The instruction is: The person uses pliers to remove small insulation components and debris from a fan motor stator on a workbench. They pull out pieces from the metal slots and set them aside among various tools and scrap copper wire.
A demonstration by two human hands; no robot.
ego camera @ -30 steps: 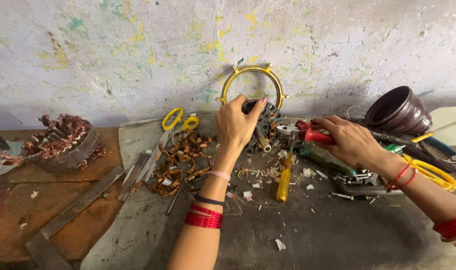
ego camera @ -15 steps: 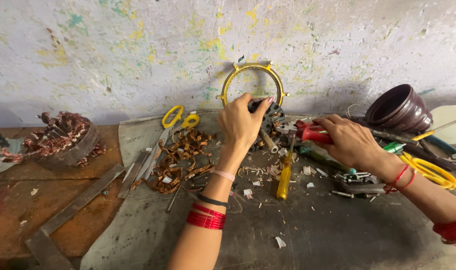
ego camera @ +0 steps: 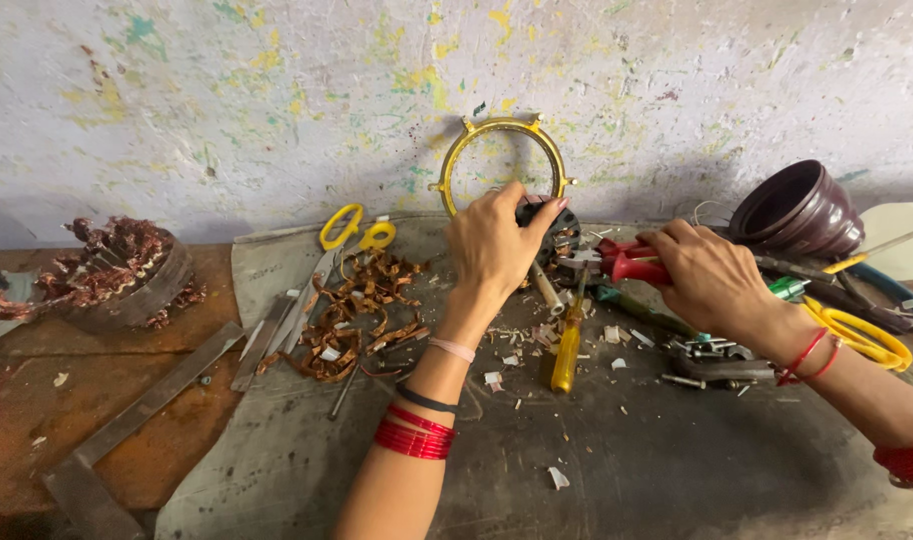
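Dark round motor part (ego camera: pixel 555 228) is gripped by the left hand (ego camera: pixel 497 245) near the counter's (ego camera: pixel 637 470) back edge, right below a yellow ring (ego camera: pixel 502 165) propped on the wall. Red-handled pliers (ego camera: pixel 627 265) are clenched in the right hand (ego camera: pixel 712 280) just beside it. A yellow screwdriver (ego camera: pixel 567 345) is lying between the wrists.

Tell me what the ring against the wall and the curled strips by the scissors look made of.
Yellow ring: likely painted metal, thin and rigid, small lugs around the rim. Curled strips: probably copper, reddish-brown with a dull sheen, bent into loose curls.
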